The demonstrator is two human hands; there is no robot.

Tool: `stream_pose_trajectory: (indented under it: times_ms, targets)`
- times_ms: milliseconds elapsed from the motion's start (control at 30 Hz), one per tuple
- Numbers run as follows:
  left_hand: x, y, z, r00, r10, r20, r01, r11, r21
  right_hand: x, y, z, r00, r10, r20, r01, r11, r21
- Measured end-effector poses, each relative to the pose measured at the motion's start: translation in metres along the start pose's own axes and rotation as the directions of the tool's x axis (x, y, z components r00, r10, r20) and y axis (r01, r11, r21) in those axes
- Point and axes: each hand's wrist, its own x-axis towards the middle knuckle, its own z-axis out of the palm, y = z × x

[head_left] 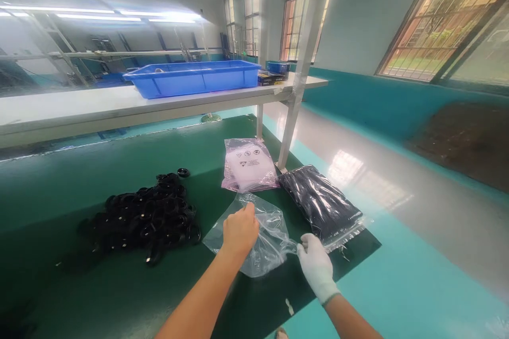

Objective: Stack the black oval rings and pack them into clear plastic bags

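My bare left hand (239, 230) is closed on the upper edge of a clear plastic bag (267, 238) that lies on the dark green bench top (119, 291). My right hand (316, 265), in a white glove, pinches the same bag at its right edge. A heap of black rubber rings (147, 220) lies to the left of the bag, apart from both hands. Just beyond the bag is a stack of pinkish bags (248, 165), and to its right a sealed bag of black parts (322, 204).
A white shelf (79, 108) spans the bench at the back and carries a blue tray (193, 77) and small boxes (271, 78). A metal post (292, 111) stands by the pink bags. The bench ends at the right, over a glossy teal floor (397, 254).
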Motion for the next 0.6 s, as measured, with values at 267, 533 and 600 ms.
stream_pose_trajectory:
  times_ms: [267,533,600]
  targets:
    - [-0.001,0.024,0.004,0.998,-0.038,0.056,0.043,0.995,-0.087,-0.049,-0.083,-0.003,0.891,-0.367,0.267,0.171,0.817,0.551]
    - [-0.007,0.035,-0.002,0.996,-0.087,-0.006,0.085,0.984,-0.156,-0.039,-0.054,0.042,0.785,-0.283,0.551,0.177,0.955,0.238]
    - [-0.007,0.024,-0.005,0.996,0.049,0.072,-0.031,0.970,-0.242,-0.039,-0.038,0.042,0.777,-0.289,0.559,0.248,0.957,0.151]
